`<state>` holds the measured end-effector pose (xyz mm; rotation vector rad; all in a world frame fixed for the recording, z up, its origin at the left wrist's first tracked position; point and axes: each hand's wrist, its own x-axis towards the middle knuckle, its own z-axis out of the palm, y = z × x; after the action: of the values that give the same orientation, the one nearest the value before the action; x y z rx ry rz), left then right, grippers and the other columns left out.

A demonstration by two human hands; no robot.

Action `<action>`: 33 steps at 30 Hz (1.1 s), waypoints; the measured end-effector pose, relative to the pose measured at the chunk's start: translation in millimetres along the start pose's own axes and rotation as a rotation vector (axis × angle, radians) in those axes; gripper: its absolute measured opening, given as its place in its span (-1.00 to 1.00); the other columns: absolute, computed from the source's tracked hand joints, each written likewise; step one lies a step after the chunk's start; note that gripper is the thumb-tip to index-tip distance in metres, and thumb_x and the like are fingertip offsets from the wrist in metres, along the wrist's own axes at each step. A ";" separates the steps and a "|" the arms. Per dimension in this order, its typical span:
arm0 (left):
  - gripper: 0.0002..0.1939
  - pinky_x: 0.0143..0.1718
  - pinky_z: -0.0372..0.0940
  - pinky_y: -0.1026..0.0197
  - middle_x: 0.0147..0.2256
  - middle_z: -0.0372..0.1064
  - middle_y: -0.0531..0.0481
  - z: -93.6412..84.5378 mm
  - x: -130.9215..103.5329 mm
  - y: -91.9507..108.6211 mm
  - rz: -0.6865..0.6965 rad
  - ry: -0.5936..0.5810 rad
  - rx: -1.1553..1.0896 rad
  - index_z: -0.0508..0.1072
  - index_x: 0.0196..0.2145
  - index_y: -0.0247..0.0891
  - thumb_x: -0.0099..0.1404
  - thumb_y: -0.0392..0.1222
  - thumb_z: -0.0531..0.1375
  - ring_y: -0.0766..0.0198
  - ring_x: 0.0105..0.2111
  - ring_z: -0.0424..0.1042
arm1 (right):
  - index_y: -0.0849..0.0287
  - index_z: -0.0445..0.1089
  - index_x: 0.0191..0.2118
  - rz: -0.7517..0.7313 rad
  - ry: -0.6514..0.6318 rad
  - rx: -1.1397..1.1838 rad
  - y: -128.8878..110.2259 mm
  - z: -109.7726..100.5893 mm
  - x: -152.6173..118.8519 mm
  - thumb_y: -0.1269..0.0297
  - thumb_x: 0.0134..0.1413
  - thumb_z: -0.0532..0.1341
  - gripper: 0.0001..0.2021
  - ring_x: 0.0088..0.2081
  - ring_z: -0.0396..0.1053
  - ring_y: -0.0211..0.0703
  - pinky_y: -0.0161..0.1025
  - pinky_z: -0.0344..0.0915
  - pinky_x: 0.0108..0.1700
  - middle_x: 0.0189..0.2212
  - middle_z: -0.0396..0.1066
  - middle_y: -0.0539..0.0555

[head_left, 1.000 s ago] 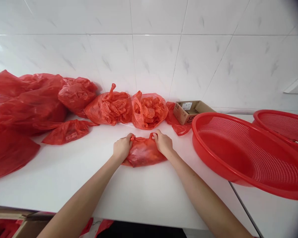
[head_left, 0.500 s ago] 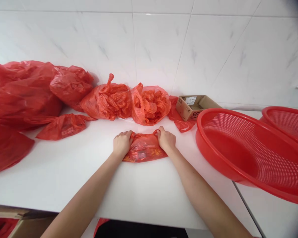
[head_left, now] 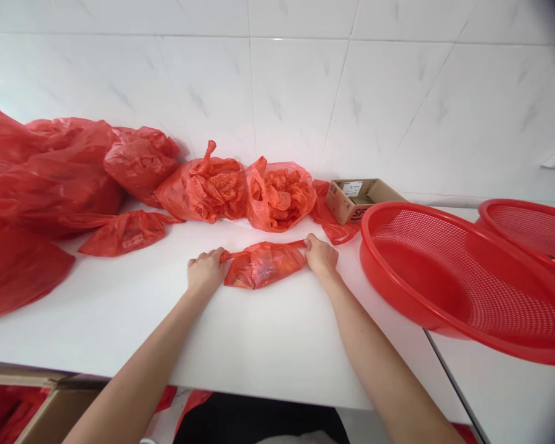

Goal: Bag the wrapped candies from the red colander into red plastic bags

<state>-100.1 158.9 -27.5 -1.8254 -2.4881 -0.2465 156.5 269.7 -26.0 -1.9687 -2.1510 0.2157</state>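
A small red plastic bag (head_left: pixel 266 265) with something inside lies on the white table in front of me, its two ends stretched out sideways. My left hand (head_left: pixel 206 269) is closed on its left end, and my right hand (head_left: pixel 321 254) pinches the right end. The contents show only faintly through the thin plastic. Just behind it sits an open red bag (head_left: pixel 282 194) stuffed with crumpled red plastic.
More red bags (head_left: pixel 50 172) pile up at the left, with a small tied bag (head_left: pixel 124 233) before them. Along the wall stands a cardboard box (head_left: pixel 363 197). Red perforated baskets (head_left: pixel 425 265) fill the right side. Below the left table edge is an open carton (head_left: pixel 55 407).
My hands have moved apart, the left one further to the left, pulling the bag's ends out into narrow strands. The bag now looks narrower and slightly tilted.
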 end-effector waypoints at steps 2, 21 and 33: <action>-0.65 -0.16 0.20 0.01 -0.18 0.53 -0.14 -3.0 -6.3 -10.1 -0.024 -0.019 -0.027 0.42 -0.17 -0.15 0.41 -0.13 -0.14 -0.02 -0.11 0.45 | -0.01 0.37 -0.06 -0.012 0.007 0.018 2.5 0.7 -0.5 0.18 0.34 -0.08 -0.70 -0.23 0.43 -0.12 -0.28 0.12 -0.31 -0.27 0.50 0.05; -0.66 -0.06 0.34 -0.06 -0.02 0.38 -0.14 -26.0 27.3 91.3 0.281 -0.154 -0.176 0.40 0.00 -0.29 0.34 -0.07 0.17 0.12 -0.09 0.42 | 0.11 0.33 -0.12 -0.105 0.204 0.507 23.2 19.3 8.6 0.05 0.29 -0.14 -0.62 -0.37 0.34 -0.15 -0.31 0.08 -0.37 -0.36 0.46 0.04; -0.71 -0.26 0.30 0.26 -0.29 0.47 0.09 -93.2 -6.8 -9.8 0.346 -0.250 -0.395 0.39 -0.24 -0.14 0.38 0.02 -0.04 0.26 -0.31 0.42 | 0.08 0.36 -0.20 -0.095 0.163 0.588 23.8 19.7 8.6 0.16 0.17 0.04 -0.79 -0.48 0.27 -0.21 -0.30 0.00 -0.40 -0.51 0.40 -0.04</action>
<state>-112.7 135.2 62.5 -2.5473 -2.3350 -0.5553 173.6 281.2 -50.5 -1.4908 -1.8007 0.5744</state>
